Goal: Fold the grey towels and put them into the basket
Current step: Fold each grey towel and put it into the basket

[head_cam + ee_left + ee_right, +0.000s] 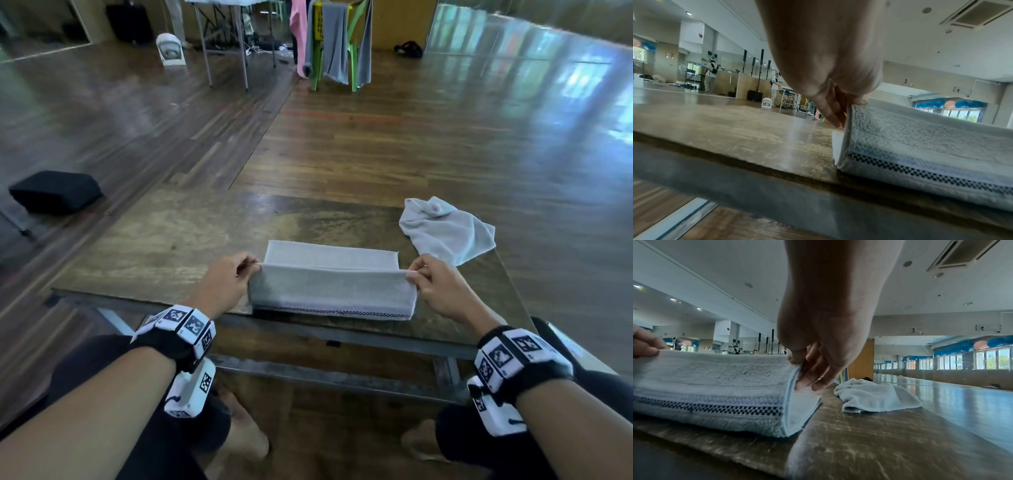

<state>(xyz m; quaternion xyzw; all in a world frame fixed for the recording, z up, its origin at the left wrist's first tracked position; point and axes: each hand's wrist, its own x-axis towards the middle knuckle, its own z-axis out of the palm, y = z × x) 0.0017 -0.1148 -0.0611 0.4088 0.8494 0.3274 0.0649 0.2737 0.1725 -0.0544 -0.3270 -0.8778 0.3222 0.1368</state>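
A grey towel point(329, 291) with a dark checked stripe lies partly folded at the near edge of the low wooden table point(171, 246). My left hand point(236, 277) pinches its lifted left corner and my right hand point(428, 279) pinches the right corner, so the near half stands up from the table. The left wrist view shows the left hand point(840, 100) holding the towel point(920, 146) edge; the right wrist view shows the right hand point(807, 369) pinching the towel point(715, 386). A second grey towel point(445, 233) point(875, 395) lies crumpled at the table's right. No basket is in view.
A black cushion point(54, 192) sits on the floor to the left. Far back stand a green chair draped with grey and pink cloths point(335, 41), a folding table point(222, 41) and a small fan point(169, 49). My knees are under the table's near edge.
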